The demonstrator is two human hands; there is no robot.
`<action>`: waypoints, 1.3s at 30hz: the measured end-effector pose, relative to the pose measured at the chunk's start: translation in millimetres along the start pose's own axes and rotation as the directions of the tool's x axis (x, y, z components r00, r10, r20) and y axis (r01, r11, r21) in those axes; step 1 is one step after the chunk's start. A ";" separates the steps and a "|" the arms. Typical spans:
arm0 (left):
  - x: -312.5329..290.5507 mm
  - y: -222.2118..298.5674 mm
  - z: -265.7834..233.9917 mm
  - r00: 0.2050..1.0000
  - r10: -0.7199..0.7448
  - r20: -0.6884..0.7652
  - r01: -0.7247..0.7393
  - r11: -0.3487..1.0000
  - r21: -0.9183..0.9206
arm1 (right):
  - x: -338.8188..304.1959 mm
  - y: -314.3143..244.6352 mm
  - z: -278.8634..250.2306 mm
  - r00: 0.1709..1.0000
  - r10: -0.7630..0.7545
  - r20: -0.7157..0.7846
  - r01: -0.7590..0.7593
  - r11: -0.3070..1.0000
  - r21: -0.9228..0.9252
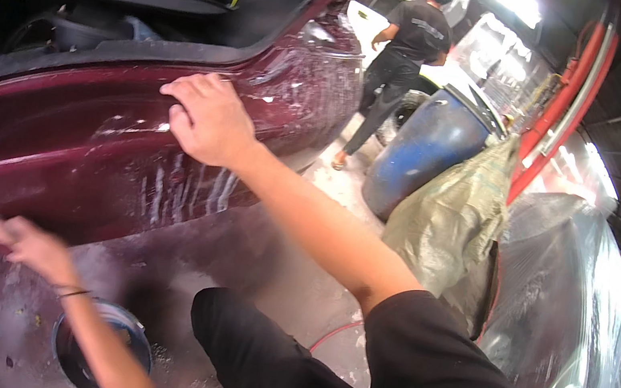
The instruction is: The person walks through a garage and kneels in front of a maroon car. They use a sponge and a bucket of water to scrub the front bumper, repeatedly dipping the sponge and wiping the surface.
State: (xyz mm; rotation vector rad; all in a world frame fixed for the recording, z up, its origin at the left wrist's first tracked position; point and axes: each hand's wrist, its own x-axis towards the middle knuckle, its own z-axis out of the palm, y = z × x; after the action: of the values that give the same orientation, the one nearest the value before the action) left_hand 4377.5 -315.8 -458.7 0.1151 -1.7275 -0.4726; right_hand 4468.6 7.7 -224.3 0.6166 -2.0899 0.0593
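Note:
A dark red, glossy car body (92,135) fills the left side, with pale streaks of wet residue running down its lower part. My right hand (212,120) is at the upper part of this panel, fingers stretched leftward and thumb apart; no object shows in it. Lower on the left, my left hand (34,246) is near the panel's bottom edge, slightly blurred, its fingers reaching out with nothing visible between them. A dark band circles that wrist. Beneath my left forearm stands a round bucket (65,346), partly covered by the arm.
A scuffed blue drum (432,152) stands right of the car, beside a pale woven sack (449,216). Clear plastic sheeting (553,305) hangs at the right, near red poles (563,112). Another person (417,36) in dark clothes stands farther back. A red hose (335,333) crosses the floor.

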 end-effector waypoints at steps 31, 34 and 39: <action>-1.8 96.7 -45.7 0.790 -0.494 0.363 0.613 0.624 -0.485 | 1.7 7.4 -6.1 0.975 -0.067 0.211 0.078 0.996 -0.043; 61.3 84.7 -53.6 0.878 -0.395 0.270 0.478 0.704 -0.525 | -2.8 7.0 -6.6 0.973 -0.059 0.225 0.070 0.997 -0.041; 90.9 68.6 -54.5 0.864 -0.437 0.251 0.504 0.736 -0.453 | 2.1 -1.2 -4.6 0.971 -0.029 0.236 0.038 0.999 -0.034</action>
State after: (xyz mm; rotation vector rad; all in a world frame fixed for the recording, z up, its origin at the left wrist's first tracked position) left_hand 4422.5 -297.0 -342.2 0.1482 -1.6319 -1.3315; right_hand 4471.8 7.1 -220.2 0.6617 -2.3025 -0.0763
